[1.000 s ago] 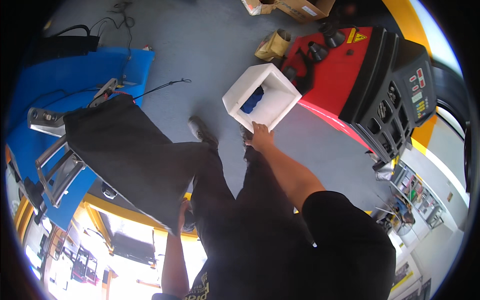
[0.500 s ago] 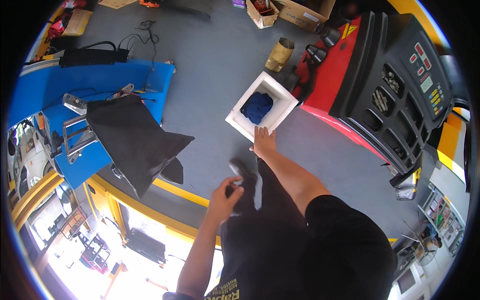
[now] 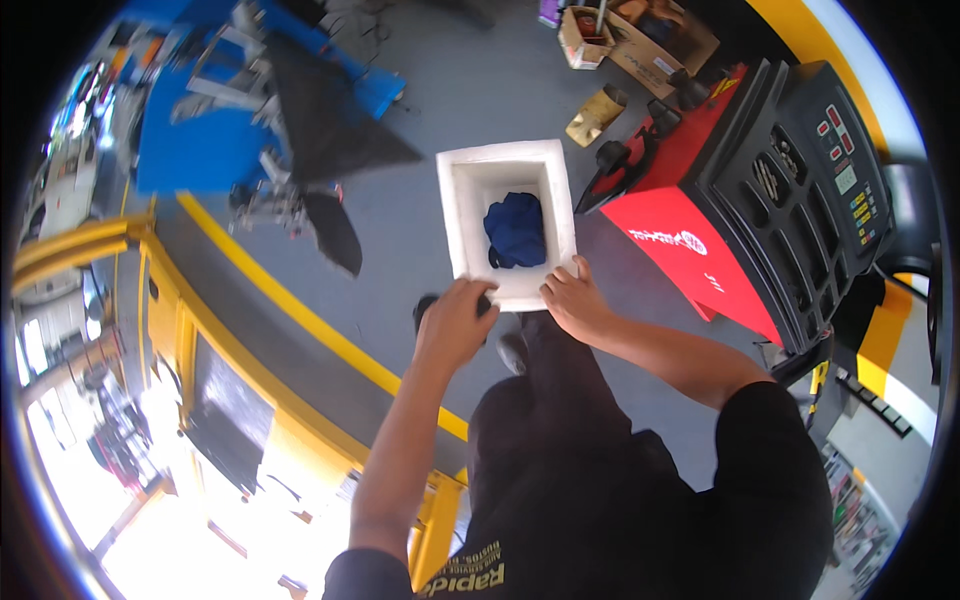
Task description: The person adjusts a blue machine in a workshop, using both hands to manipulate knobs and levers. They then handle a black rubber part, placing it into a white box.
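A white foam box [image 3: 457, 225] with thick walls stands in front of me, its top uncovered. Crumpled dark blue cloth [image 3: 515, 230] lies inside it. At the near right corner, my right hand [image 3: 575, 300] is closed over the rim, fingers on top. My left hand [image 3: 456, 322] is curled at the near left corner, its fingertips close to or touching the rim. Something dark shows between its thumb and fingers; I cannot make out what it is. My shoes partly show below the box.
A red and black workshop machine [image 3: 690, 240] stands right of the box. At the left are a blue machine [image 3: 200, 140] with a black flap [image 3: 330, 110] and a yellow frame [image 3: 190, 310]. Farther off are a yellowish container [image 3: 597, 115] and cardboard boxes [image 3: 660, 45].
My left hand has come up to the box's near left corner. My right hand has shifted to its near right corner. The view has turned, and the box now appears squarer to me.
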Tool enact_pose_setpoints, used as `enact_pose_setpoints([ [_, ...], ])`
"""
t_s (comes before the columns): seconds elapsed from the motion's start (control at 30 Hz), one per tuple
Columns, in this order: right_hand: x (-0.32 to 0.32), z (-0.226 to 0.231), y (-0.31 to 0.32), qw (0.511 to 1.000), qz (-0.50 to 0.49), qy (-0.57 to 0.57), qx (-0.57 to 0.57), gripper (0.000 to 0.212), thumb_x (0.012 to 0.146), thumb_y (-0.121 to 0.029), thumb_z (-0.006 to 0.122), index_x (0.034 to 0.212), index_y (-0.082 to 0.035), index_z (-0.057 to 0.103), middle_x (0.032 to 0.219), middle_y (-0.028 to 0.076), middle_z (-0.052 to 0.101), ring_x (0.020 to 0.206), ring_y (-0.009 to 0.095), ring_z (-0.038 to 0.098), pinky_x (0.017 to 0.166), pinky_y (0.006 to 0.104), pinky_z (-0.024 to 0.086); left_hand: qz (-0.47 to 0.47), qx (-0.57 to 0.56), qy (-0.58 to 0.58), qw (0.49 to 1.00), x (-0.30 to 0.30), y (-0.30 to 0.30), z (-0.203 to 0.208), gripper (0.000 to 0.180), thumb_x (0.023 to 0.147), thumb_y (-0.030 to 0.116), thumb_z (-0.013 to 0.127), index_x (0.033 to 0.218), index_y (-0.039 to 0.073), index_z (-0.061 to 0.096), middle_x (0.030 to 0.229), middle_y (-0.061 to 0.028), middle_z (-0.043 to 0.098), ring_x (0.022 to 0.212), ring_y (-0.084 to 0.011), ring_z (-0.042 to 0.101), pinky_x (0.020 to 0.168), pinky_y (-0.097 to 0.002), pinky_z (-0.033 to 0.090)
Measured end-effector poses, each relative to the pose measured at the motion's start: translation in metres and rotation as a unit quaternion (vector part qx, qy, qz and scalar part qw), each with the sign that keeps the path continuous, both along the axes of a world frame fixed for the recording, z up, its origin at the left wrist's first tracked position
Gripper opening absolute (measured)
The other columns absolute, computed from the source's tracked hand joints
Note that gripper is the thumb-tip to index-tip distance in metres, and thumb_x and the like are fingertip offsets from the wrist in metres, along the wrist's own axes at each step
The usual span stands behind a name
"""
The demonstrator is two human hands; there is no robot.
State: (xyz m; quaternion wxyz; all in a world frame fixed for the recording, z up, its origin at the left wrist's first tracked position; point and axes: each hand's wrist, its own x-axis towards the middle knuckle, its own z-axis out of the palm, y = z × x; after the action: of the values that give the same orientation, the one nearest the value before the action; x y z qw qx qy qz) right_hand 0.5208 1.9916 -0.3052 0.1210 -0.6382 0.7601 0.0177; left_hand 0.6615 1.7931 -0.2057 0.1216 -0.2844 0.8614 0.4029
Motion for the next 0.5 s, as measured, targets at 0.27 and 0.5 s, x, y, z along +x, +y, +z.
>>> enact_pose_setpoints([
  [0.27,0.152,0.256,0.103,0.957,0.239,-0.154,-0.065,0.005,0.090,-0.016,0.061,0.088,-0.013,0.064,0.091,0.000,0.057,0.106,0.015,0.058,0.114,0.0561,0.031,-0.144,-0.056,-0.239,0.958,0.089,0.153,-0.078,0.056,0.100,0.026,0.053,0.155,0.019,0.047,0.163,-0.0211,0.032,0.132,-0.0419,0.057,0.100,-0.0495,0.053],
  [0.5,0.173,0.291,0.144,0.946,0.293,-0.114,-0.084,0.005,0.090,-0.015,0.061,0.093,-0.017,0.064,0.092,-0.002,0.057,0.106,0.015,0.058,0.115,0.0555,0.031,-0.268,-0.103,0.066,0.956,0.139,0.164,0.017,0.052,0.102,0.032,0.052,0.150,0.011,0.051,0.145,-0.0185,0.058,0.131,-0.0317,0.056,0.108,-0.0394,0.046],
])
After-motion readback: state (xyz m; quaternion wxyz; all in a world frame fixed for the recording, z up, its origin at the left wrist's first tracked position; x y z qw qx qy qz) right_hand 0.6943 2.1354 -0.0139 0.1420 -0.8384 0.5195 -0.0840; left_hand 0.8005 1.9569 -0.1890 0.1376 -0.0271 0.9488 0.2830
